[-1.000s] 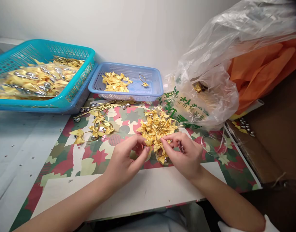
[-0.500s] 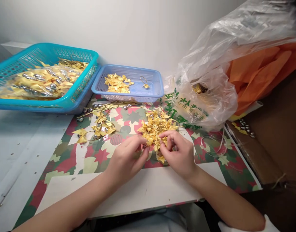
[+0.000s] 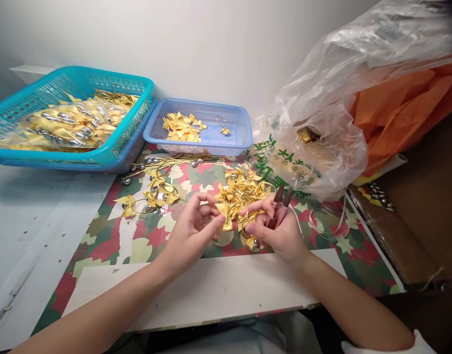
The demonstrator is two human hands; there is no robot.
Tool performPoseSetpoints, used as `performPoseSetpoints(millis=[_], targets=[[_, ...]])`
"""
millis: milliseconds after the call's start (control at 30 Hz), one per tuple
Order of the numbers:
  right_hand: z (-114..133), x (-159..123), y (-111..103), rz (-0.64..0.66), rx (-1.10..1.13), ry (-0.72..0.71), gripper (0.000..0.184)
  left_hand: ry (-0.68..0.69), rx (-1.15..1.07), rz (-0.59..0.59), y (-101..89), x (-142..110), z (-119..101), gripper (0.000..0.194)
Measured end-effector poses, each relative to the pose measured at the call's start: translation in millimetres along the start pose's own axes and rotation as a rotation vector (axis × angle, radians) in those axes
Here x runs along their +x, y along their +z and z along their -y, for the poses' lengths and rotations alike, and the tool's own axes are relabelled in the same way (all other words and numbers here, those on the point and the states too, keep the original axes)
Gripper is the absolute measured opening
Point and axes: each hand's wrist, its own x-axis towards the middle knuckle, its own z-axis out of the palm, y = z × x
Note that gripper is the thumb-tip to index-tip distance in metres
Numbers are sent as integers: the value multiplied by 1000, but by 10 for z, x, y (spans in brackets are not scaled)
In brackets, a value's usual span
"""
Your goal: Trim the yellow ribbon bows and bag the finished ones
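Observation:
My left hand (image 3: 198, 226) pinches a yellow ribbon bow (image 3: 224, 216) at the near edge of a pile of yellow bows on gold wire loops (image 3: 240, 189). In the palm of my right hand (image 3: 287, 233) sits a small pink-handled tool (image 3: 281, 209), its two dark pointed tips apart and facing upward. Whether it is snips or pliers I cannot tell. The thumb and forefinger of that hand reach toward the bow and the pile; anything thin between them is too small to make out. A bow with a silver bell (image 3: 251, 242) lies below the right fingers.
A teal basket (image 3: 111, 147) of bagged bows and bells stands left, beside a small blue basket (image 3: 244, 145) with loose bows. Gold wires (image 3: 170, 161) and looped bows (image 3: 159, 194) lie left of the pile. A clear plastic bag (image 3: 322, 142) and a cardboard box (image 3: 425, 206) are at right.
The left hand has lifted a bow into clear sight at the pile's edge. The right hand has turned, bringing the pink-handled tool's dark tips into view. The camera view has shifted slightly.

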Motion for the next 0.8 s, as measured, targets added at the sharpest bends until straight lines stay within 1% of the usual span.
performPoseSetpoints(millis=[67,167,233,367,467,600,667,733,800], targets=[[-2,-10,28,15,33,53,53,36,42,-2,11,-11,14,23],[-6,-15,44,-35,16,53,52,117,133,-9,23,-29,31,18],[-6,-18,51,-81,-37,28,49,167,198,-30,29,-39,34,16],[-26,-32,70,-192,-207,-64,41,252,340,-120,41,-50,28,14],[-57,-41,87,-249,-308,-107,37,354,464,-161,56,-63,31,15],[-92,-33,100,-280,-377,-107,33,545,643,-190,64,-83,58,19],[-100,-25,102,-285,-392,-112,32,614,701,-191,58,-90,76,21],[-98,-22,104,-289,-396,-126,33,646,728,-190,52,-95,87,22],[-86,-28,101,-269,-368,-145,34,626,707,-190,49,-95,88,21]])
